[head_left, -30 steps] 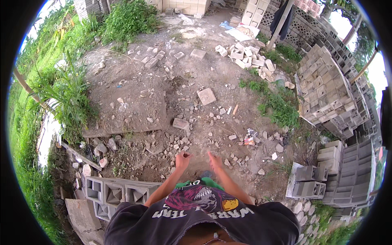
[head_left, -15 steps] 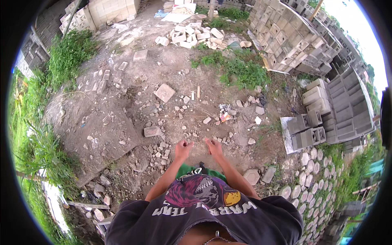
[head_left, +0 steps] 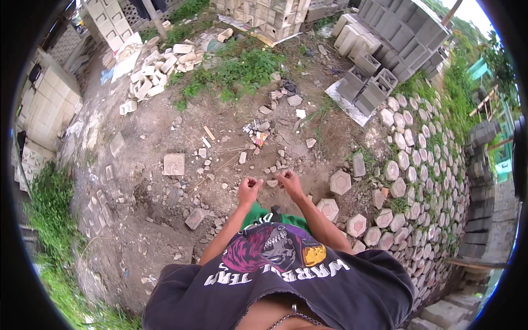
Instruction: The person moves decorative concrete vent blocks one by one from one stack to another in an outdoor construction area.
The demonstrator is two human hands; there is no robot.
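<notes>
In front of my waist, over the dirt ground, my left hand (head_left: pixel 251 190) is closed, its fingers curled and the thumb pressed toward them. A short gap away, my right hand (head_left: pixel 289 183) is likewise closed, its fingertips turned toward the left. Whatever the curled fingers may hold is hidden or too small to make out. A pale stone (head_left: pixel 272 183) shows on the ground between them. Both hands are apart from each other and appear to touch nothing on the ground.
To the right lie many hexagonal paving blocks (head_left: pixel 356 224) with grass between them. Grey hollow blocks (head_left: pixel 379 88) are stacked at the far right. Far left is a heap of pale broken blocks (head_left: pixel 159 71). A square slab (head_left: pixel 174 164) and a thin stick (head_left: pixel 220 169) lie ahead.
My view has turned to the right, so the ground, block stacks and rubble have shifted left and the paving blocks show more. Both hands stay closed in front of my waist.
</notes>
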